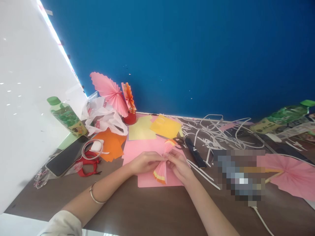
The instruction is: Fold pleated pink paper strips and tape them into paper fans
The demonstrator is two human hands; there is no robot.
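Note:
Both my hands pinch the narrow middle of a pleated paper fan (pixel 161 175), pink with yellow and orange edges. Its folds spread out below my fingers, and a smaller end shows above them. My left hand (pixel 146 162) comes in from the left, fingers closed at the gathered middle. From the right, my right hand (pixel 177 164) presses thumb and fingers on the same spot. Pink paper sheets (pixel 147 180) lie flat beneath. Just beyond are a pale yellow sheet (pixel 141 129) and a deeper yellow sheet (pixel 166 126).
Scissors (pixel 180 141) and a dark utility-knife-like tool (pixel 194 152) lie right of the sheets, near white paper strips (pixel 209 137). Left are orange paper (pixel 110 144), a tape roll (pixel 85 152), a phone (pixel 67 155) and a bottle (pixel 67 116). A pink paper fan (pixel 292 175) lies at right.

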